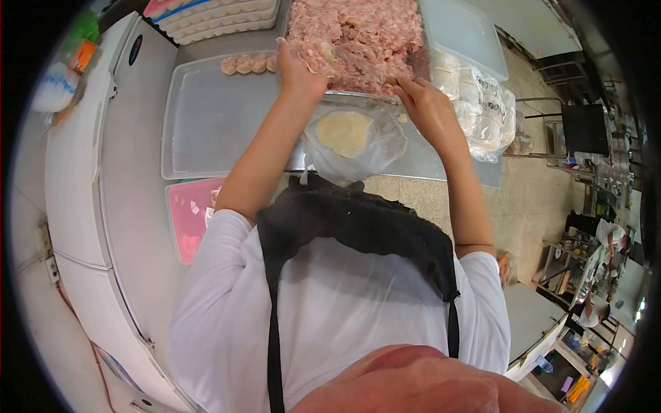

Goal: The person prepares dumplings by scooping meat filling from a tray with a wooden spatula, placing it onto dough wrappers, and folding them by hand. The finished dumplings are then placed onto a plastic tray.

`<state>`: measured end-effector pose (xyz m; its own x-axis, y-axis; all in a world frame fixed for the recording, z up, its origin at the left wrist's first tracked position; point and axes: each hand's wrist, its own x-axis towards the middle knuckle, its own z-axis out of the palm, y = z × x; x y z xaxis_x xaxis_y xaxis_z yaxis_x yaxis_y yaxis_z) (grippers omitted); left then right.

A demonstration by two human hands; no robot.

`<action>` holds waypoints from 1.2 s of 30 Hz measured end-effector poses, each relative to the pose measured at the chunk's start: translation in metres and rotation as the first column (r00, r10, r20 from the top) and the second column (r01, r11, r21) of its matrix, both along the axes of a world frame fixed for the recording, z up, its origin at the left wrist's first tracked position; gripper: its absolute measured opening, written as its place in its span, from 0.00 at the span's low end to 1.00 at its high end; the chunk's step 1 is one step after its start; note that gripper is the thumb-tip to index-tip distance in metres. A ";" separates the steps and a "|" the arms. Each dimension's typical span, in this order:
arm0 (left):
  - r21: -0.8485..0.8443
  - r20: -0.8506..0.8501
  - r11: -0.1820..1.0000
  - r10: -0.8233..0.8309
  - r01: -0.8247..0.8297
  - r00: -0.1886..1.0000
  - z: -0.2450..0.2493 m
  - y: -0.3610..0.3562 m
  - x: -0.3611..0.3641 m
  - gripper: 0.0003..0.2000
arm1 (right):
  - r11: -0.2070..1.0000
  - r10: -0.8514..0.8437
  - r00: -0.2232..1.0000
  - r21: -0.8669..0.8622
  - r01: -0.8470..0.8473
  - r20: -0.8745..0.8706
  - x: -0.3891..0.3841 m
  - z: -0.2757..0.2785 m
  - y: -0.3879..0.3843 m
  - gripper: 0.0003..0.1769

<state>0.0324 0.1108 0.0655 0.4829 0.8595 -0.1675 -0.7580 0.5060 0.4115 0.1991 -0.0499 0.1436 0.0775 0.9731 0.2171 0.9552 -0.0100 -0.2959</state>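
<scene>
Minced meat (372,34), pink, coarse and moist with pale flecks, fills the clear tub (344,93) ahead of us. Our left hand (303,74) lies half-open at its near left, seemingly cradling a thin pale wrapper; our right hand (428,107) pinches something too small to tell by the meat's near right edge. Round cream wrappers (344,133) sit on crumpled plastic (387,148) between our forearms.

White short-sleeved shirt (337,296), black apron (358,220)
</scene>
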 end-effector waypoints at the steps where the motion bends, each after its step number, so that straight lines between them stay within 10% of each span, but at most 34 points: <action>1: -0.040 -0.022 0.999 0.007 -0.007 1.000 0.015 -0.008 0.000 0.40 | 0.999 0.050 0.999 0.012 -0.050 0.002 0.002 -0.007 0.002 0.13; 6: -0.158 -0.230 0.984 0.041 -0.079 0.972 0.060 -0.027 0.005 0.40 | 0.989 0.126 0.968 -0.100 -0.107 0.215 0.024 0.019 0.008 0.12; 14: -0.177 -0.054 0.964 0.191 -0.198 0.980 0.051 -0.023 0.031 0.30 | 0.913 0.391 0.918 0.156 -0.378 -0.063 0.069 0.000 0.026 0.15; 17: 0.220 -0.073 0.970 -0.086 0.100 0.994 0.029 -0.013 0.020 0.20 | 0.987 0.105 0.832 -0.048 -0.156 -0.545 0.093 0.014 0.019 0.18; 21: 0.645 -0.584 0.725 0.263 0.243 0.768 0.061 -0.037 0.022 0.26 | 0.914 -0.023 0.669 -0.287 -0.287 -0.743 0.106 0.015 0.014 0.21; 23: 0.788 -0.613 0.469 0.545 0.398 0.571 0.063 -0.037 0.021 0.29 | 0.885 0.009 0.719 -0.329 -0.329 -0.695 0.108 0.028 0.009 0.21; 26: 0.465 -0.865 0.668 0.205 0.581 0.457 0.070 -0.033 0.015 0.31 | 0.872 0.106 0.730 -0.290 -0.395 -0.675 0.106 0.026 0.008 0.21; 29: 0.668 -0.713 0.353 0.555 0.655 0.427 0.031 -0.008 0.011 0.30 | 0.856 0.179 0.722 -0.256 -0.449 -0.668 0.105 0.002 0.012 0.22; 33: 0.510 -0.851 0.590 0.454 0.626 0.265 0.032 -0.025 0.010 0.28 | 0.852 0.480 0.772 0.014 -0.523 -0.418 0.129 -0.046 0.038 0.19; 36: 0.367 -0.928 0.781 0.272 0.506 0.253 0.009 -0.018 0.014 0.29 | 0.939 0.341 0.939 -0.038 -0.343 -0.039 0.121 -0.012 0.033 0.15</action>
